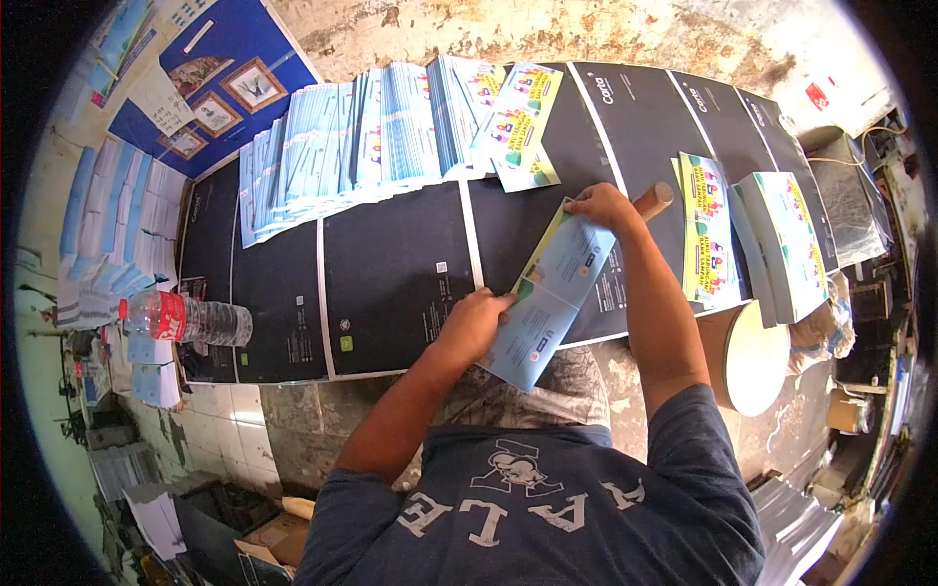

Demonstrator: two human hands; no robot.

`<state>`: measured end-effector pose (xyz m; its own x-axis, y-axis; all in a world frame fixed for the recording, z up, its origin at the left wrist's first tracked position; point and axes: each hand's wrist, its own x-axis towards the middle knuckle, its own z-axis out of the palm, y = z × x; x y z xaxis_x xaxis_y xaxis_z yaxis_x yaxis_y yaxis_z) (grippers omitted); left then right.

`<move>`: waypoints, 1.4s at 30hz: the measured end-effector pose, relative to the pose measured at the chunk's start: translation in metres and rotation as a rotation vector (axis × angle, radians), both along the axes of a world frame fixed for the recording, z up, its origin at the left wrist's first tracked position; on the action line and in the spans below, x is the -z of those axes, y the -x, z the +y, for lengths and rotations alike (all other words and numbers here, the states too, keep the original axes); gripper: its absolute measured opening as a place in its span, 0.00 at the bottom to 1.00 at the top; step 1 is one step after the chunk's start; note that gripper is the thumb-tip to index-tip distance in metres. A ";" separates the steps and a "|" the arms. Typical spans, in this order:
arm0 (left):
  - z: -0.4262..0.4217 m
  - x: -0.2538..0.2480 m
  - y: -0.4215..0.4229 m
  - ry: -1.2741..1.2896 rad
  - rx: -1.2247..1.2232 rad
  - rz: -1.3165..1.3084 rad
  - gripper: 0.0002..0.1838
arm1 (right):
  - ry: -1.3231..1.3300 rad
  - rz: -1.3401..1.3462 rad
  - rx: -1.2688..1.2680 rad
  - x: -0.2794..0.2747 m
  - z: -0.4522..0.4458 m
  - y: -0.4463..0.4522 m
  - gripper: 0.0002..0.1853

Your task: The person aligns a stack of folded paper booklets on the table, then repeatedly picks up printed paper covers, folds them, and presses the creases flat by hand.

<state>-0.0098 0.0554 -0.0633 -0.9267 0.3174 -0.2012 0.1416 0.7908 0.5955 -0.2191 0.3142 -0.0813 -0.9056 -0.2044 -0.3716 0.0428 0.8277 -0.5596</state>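
Blue sheet: a long sheet [550,314], pale blue, with small dark logos and fine print, a pale line across its middle and a green and yellow strip along its left side.
Where: slanting over the near edge of the table, its lower end reaching past the edge above the person's lap.
Right hand: this hand [598,207] pinches the sheet's upper end.
Left hand: this hand [471,325] has curled fingers touching the sheet's left side; whether it grips or only presses, I cannot tell.
Wooden stick: a rounded handle [653,200] just beside the right wrist, mostly hidden.
Table: black boards [391,283] with white strips between them, some marked "Carta".
Booklets: a long leaning row [357,142] at the far left, bright yellow covers [523,122] by its right end.
Right side: a flat pile of printed covers [705,234] beside a thick stack [782,244].
Bottle: clear, red-labelled [186,319], at the left end.
Room: blue board [220,63] with framed pictures, stained wall [391,27], round stool [757,356].
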 end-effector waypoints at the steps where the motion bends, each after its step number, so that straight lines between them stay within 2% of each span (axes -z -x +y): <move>1: -0.001 0.001 0.000 -0.001 0.000 0.000 0.20 | -0.001 0.000 0.000 -0.001 0.000 0.000 0.24; 10: -0.003 0.004 0.003 -0.070 0.012 0.053 0.19 | 0.026 0.061 -0.034 -0.002 -0.001 0.002 0.25; 13: 0.000 -0.001 0.005 -0.120 -0.020 -0.052 0.20 | -0.002 0.090 -0.059 0.000 -0.005 0.004 0.25; 19: 0.006 -0.006 0.024 -0.131 -0.047 -0.054 0.20 | -0.093 0.184 0.038 -0.011 -0.020 0.005 0.21; 21: 0.011 -0.012 0.031 -0.093 -0.038 -0.120 0.20 | -0.200 0.243 0.119 -0.019 -0.025 0.005 0.19; 25: 0.016 0.002 0.041 -0.082 -0.037 -0.067 0.20 | -0.288 0.240 0.099 -0.022 -0.030 0.014 0.18; 28: 0.021 0.007 0.043 -0.030 -0.032 0.008 0.20 | -0.369 0.310 0.113 -0.015 -0.033 0.014 0.20; 30: 0.024 0.007 0.045 -0.047 -0.067 0.006 0.21 | -0.347 0.608 0.085 0.003 -0.032 0.017 0.20; 34: 0.024 0.000 0.048 -0.060 -0.084 -0.064 0.20 | -0.336 0.498 0.180 -0.008 -0.030 0.012 0.21; 36: 0.024 0.002 0.048 -0.054 -0.086 -0.061 0.20 | -0.135 0.433 0.209 -0.001 -0.030 0.015 0.21; 39: 0.024 0.002 0.048 -0.030 -0.080 -0.050 0.20 | -0.126 0.311 0.150 0.000 -0.026 0.015 0.21; 42: 0.022 0.005 0.050 -0.049 -0.057 -0.056 0.19 | -0.131 0.309 0.119 -0.001 -0.024 0.008 0.24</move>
